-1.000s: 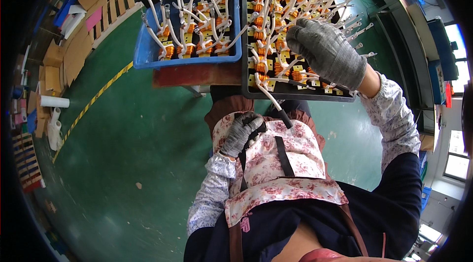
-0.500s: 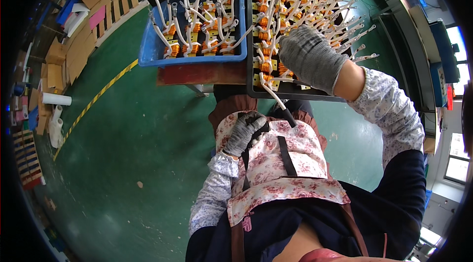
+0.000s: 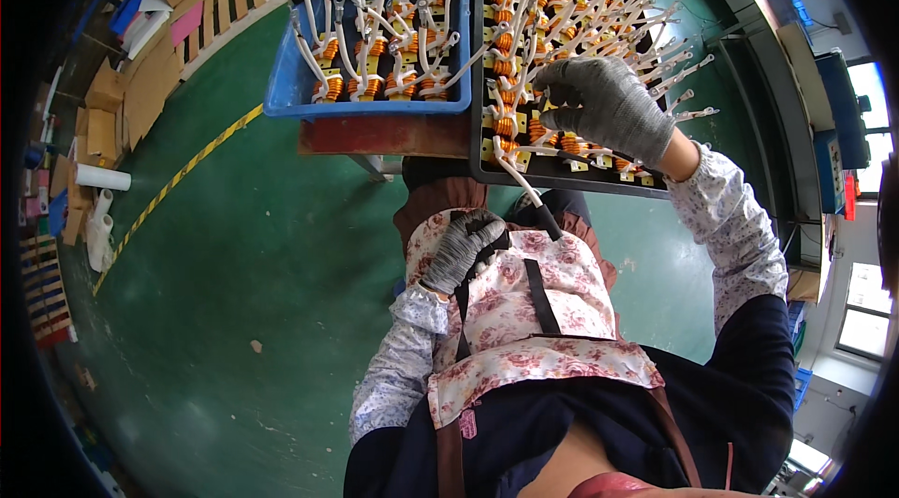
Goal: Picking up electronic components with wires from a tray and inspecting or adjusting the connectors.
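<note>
My right hand (image 3: 609,107), in a grey glove, reaches over the near part of a black tray (image 3: 599,184). Its thumb and fingers are apart and curved, with nothing visible between them. Under and around it stand copper-orange wound coils (image 3: 506,126) on yellow bases, with white cable leads (image 3: 670,81) ending in metal lugs. Close to my body, my left hand (image 3: 462,247) rests against the floral apron (image 3: 571,311), its gloved fingers curled. Small pale bits show by its fingertips, but what it holds is hidden. One white lead with a black sleeve end (image 3: 549,223) hangs over the tray's near edge.
Left of the black tray, a blue bin (image 3: 365,111) holds more coils with leads, on a reddish-brown board (image 3: 384,139). A yellow-black tape line (image 3: 187,170) crosses the green floor. Cardboard (image 3: 154,91) and white rolls (image 3: 101,178) lie at the far left; shelving (image 3: 796,77) stands right.
My right hand has gone from closed fingers to thumb and fingers spread, shifting slightly right and nearer. The left hand has stayed at the apron.
</note>
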`<control>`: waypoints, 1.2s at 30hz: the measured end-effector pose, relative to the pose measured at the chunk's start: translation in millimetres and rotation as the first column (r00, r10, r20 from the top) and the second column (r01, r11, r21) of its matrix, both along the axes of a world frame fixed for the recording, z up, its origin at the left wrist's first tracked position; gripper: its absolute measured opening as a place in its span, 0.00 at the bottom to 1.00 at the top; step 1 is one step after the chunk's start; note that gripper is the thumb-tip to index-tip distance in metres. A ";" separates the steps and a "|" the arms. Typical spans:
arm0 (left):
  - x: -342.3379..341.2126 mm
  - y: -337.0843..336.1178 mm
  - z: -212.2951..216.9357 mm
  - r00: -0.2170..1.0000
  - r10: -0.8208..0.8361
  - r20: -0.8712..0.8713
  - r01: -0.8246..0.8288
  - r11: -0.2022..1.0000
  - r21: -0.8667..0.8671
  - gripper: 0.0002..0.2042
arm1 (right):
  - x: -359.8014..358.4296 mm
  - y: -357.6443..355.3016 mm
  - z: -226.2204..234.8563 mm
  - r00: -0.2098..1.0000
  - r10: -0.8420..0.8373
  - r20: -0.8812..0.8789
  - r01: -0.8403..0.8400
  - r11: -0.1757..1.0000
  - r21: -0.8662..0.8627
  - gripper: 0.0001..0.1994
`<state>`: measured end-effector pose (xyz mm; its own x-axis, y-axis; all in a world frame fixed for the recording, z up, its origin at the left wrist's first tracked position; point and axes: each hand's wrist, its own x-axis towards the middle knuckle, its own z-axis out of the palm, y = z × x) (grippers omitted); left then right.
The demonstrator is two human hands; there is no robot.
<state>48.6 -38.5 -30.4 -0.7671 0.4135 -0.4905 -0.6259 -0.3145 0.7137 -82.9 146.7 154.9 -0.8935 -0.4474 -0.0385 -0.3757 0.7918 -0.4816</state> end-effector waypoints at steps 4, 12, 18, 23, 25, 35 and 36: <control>-0.4 2.6 -1.6 0.998 0.004 -0.057 -0.006 0.999 -0.037 0.08 | -1.6 4.0 -15.5 0.998 0.012 -0.056 -0.017 0.997 -0.081 0.09; 0.4 3.1 -7.2 1.000 0.001 -0.013 -0.001 1.000 0.006 0.07 | -0.8 5.5 -17.5 0.999 -0.043 0.028 0.046 0.992 -0.118 0.10; 0.7 0.9 0.6 0.999 0.001 -0.036 0.000 1.000 0.029 0.08 | 10.9 27.7 17.8 0.983 -0.005 -0.186 -0.018 0.992 -0.123 0.20; -3.4 1.0 5.7 0.999 -0.023 0.030 0.023 1.000 0.011 0.09 | 28.1 42.2 4.2 0.986 -0.157 0.064 0.161 0.984 -0.071 0.19; -0.9 2.5 5.7 1.000 -0.015 -0.019 0.015 1.000 -0.020 0.08 | 28.7 40.8 -3.3 0.972 -0.221 0.074 0.230 0.964 -0.132 0.19; 8.7 -11.2 20.2 0.999 0.016 0.033 -0.017 1.000 0.027 0.07 | 17.9 46.0 9.0 0.971 -0.055 -0.231 -0.030 0.937 -0.347 0.09; 8.3 -11.8 26.3 1.000 0.006 0.001 -0.006 0.998 0.066 0.08 | 10.1 49.8 15.7 0.973 0.014 -0.232 -0.076 0.962 -0.262 0.09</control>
<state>56.8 -50.3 -4.1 -0.7691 0.4404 -0.4631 -0.6247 -0.3650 0.6903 -72.8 196.4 170.6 -0.8434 -0.4534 0.2883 -0.5315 0.6253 -0.5714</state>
